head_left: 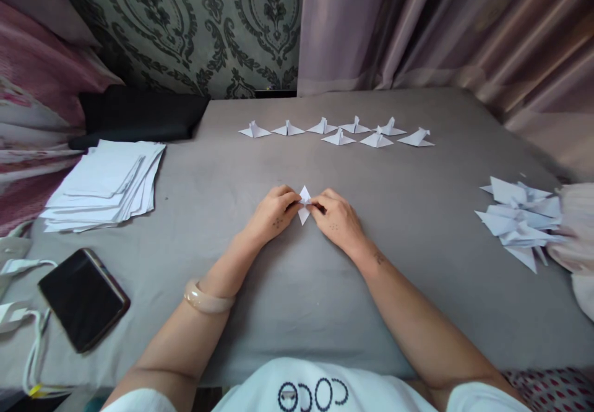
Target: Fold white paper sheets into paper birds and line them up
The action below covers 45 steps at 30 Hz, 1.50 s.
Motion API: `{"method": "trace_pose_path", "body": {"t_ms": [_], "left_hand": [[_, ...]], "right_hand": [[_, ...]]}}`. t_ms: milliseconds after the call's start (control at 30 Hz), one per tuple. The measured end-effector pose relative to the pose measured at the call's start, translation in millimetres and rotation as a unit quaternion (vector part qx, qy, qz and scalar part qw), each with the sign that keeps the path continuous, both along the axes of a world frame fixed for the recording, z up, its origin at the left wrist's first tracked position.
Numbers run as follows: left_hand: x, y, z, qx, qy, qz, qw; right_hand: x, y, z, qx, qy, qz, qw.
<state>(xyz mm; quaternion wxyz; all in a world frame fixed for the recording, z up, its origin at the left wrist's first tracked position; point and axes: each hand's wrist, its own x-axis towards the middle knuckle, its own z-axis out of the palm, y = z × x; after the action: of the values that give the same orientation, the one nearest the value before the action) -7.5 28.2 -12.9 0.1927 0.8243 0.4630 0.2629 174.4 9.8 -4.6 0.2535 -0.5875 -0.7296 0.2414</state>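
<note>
A small folded white paper figure (304,215) is pinched between both hands over the middle of the grey-covered table. My left hand (275,213) has its thumb and fingers closed on the figure's left side. On the opposite side, my right hand (338,217) grips it the same way. Two pointed flaps of the paper stick out, one away from me and one towards me. The fingertips hide its left and right ends. Beyond the hands, several finished-looking paper birds (338,138) stand in two uneven rows.
At the left lies a stack of white paper sheets (104,183), with a black folded item (143,115) behind it. A dark phone or tablet (84,299) and white cables (33,344) are nearer me. More folded paper pieces (520,217) lie piled at the right, beside pale cloth (578,232).
</note>
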Motion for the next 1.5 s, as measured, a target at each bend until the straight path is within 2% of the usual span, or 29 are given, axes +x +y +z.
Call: {"method": "trace_pose_path", "body": {"t_ms": [133, 233, 367, 467, 567, 700, 833, 933, 1100, 1233, 1500], "left_hand": [[2, 1, 2.3, -0.045, -0.020, 0.027, 0.998], [2, 2, 3.9, -0.039, -0.009, 0.036, 0.999], [-2, 4, 4.4, 0.024, 0.044, -0.030, 0.998], [-4, 6, 1.9, 0.049, 0.068, -0.063, 0.995], [-6, 8, -1.4, 0.020, 0.019, -0.049, 0.998], [-7, 8, 0.4, -0.037, -0.050, -0.018, 0.998], [-10, 6, 7.5, -0.073, -0.080, -0.004, 0.994], [-12, 4, 11.2, -0.087, -0.093, -0.004, 0.992], [-16, 2, 13.4, -0.098, -0.134, 0.025, 0.986], [-19, 1, 13.8, -0.105, -0.147, 0.055, 0.982], [-10, 0, 2.9, -0.066, -0.143, 0.026, 0.987]], "right_hand": [[0, 4, -2, -0.010, 0.005, -0.016, 1.000], [-1, 4, 0, -0.020, -0.022, -0.012, 1.000], [-4, 2, 4, 0.001, -0.106, 0.008, 0.994], [-3, 1, 4, 0.010, -0.123, 0.019, 0.992], [3, 4, 2, -0.002, -0.059, 0.036, 0.998], [15, 11, -4, -0.011, 0.095, 0.059, 0.994], [21, 17, -8, -0.065, 0.230, -0.019, 0.971], [21, 21, -9, -0.080, 0.268, -0.046, 0.959], [21, 23, -14, -0.055, 0.262, -0.055, 0.962], [19, 21, -16, -0.026, 0.226, -0.032, 0.973], [11, 9, -11, 0.036, 0.104, 0.032, 0.993]]}}
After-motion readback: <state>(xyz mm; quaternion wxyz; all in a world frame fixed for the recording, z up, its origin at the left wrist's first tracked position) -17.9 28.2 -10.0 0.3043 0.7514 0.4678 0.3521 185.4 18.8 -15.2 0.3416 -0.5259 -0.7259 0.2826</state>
